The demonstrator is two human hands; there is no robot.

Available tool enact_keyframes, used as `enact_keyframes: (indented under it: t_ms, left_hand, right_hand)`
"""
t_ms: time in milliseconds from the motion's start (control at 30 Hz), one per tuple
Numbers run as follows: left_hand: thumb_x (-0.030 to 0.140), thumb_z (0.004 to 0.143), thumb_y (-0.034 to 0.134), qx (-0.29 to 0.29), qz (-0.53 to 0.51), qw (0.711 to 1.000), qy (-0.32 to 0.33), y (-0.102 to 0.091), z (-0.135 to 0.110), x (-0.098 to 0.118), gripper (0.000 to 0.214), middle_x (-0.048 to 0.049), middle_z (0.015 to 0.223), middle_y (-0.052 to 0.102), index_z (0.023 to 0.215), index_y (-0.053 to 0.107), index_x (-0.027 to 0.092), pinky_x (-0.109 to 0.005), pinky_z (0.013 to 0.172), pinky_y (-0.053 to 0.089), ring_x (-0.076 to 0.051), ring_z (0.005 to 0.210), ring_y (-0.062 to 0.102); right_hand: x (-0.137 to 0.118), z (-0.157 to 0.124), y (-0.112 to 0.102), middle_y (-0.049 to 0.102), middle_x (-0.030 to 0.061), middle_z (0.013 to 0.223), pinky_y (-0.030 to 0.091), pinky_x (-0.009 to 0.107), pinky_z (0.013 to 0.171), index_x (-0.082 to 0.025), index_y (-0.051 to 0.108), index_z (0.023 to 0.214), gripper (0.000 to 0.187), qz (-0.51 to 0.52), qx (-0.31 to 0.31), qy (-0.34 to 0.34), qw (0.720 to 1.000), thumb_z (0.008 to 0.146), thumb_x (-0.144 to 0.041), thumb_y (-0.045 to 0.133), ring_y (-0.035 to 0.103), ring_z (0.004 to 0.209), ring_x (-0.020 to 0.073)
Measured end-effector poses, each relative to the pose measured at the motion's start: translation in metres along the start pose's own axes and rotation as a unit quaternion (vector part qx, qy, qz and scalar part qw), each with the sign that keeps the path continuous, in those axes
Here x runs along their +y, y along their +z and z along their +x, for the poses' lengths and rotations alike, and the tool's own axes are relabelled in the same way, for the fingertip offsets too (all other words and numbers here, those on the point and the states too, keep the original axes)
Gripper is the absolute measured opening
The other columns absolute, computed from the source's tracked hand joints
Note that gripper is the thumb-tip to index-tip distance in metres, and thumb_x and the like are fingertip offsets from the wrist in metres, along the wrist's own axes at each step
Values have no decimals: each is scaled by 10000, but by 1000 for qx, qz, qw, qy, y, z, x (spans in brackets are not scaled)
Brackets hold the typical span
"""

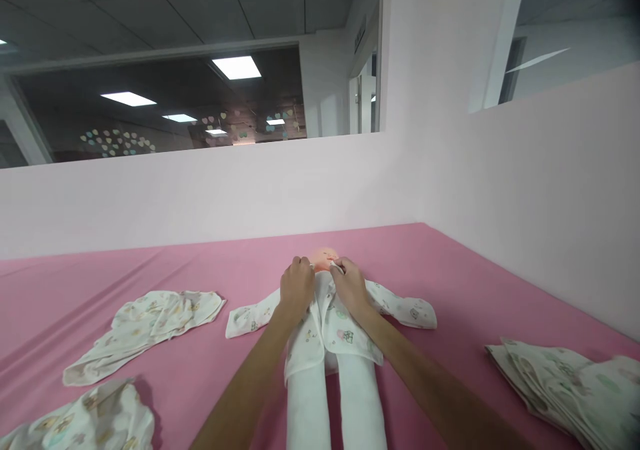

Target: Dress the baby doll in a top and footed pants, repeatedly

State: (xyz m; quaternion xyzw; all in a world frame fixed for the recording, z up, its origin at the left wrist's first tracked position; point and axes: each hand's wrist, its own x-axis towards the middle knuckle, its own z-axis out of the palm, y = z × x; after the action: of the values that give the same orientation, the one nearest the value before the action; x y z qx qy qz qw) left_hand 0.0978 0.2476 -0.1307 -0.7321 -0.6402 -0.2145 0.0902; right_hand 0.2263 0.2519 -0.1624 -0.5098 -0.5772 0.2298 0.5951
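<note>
Shirt (345, 333) runs lengthwise along a doll (360, 397), collar (337, 266) toward the wall (240, 197), pinched by left hand (299, 283) and right hand (351, 285).

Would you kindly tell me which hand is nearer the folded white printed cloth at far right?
Right. The right hand pinches the white printed shirt, left of the folded cloth; the left hand is farther left.

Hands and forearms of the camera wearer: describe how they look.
The left hand and right hand are ungloved. The left forearm and right forearm are slim and bare, narrowing toward the wrists. No sleeve, watch, bracelet, cable or marking shows; fingernail details are too small to tell.
</note>
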Motion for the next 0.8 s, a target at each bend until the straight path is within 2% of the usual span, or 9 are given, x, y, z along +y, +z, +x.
enact_keyframes:
  t_ms: [100, 267, 433, 600, 800]
  left_hand:
    - [171, 933, 338, -11, -33, 999, 25, 4, 2, -2, 258, -90, 973, 649, 927, 595, 172, -287, 744, 428, -210, 900, 627]
    - [190, 900, 410, -37, -68, 995, 61, 8, 4, -2, 204, -87, 996, 683, 942, 610, 180, -276, 758, 423, -212, 938, 631]
    - [204, 907, 392, -41, -79, 993, 81, 10, 4, -3, 237, -78, 973, 696, 921, 628, 195, -289, 751, 415, -223, 913, 634]
    - [251, 921, 392, -39, -88, 993, 70, 16, 6, -6, 254, -90, 1005, 691, 1013, 622, 200, -300, 777, 420, -237, 958, 630]
    - [288, 932, 394, -48, -89, 993, 54, 19, 7, -9, 236, -94, 955, 684, 994, 596, 183, -285, 744, 420, -228, 928, 635]
  right_hand:
    - [-3, -2, -1, 606, 0, 725, 376, 261, 664, -203, 549, 709, 187, 9, -6, 2, 1000, 802, -294, 416, 523, 703, 172]
    - [-2, 0, -1, 618, -1, 717, 373, 262, 666, -195, 571, 701, 202, 17, -3, 9, 1000, 797, -322, 446, 509, 685, 167]
    - [2, 1, 0, 616, 3, 700, 378, 262, 652, -189, 586, 697, 244, 24, 0, 23, 999, 802, -368, 458, 504, 668, 167]
    - [5, 1, 1, 643, 20, 756, 387, 260, 660, -181, 621, 742, 256, 33, -1, 24, 999, 801, -369, 457, 524, 695, 169]
    - [7, 1, 2, 625, 17, 698, 390, 259, 634, -179, 607, 708, 268, 35, -3, 25, 999, 789, -394, 467, 530, 687, 178]
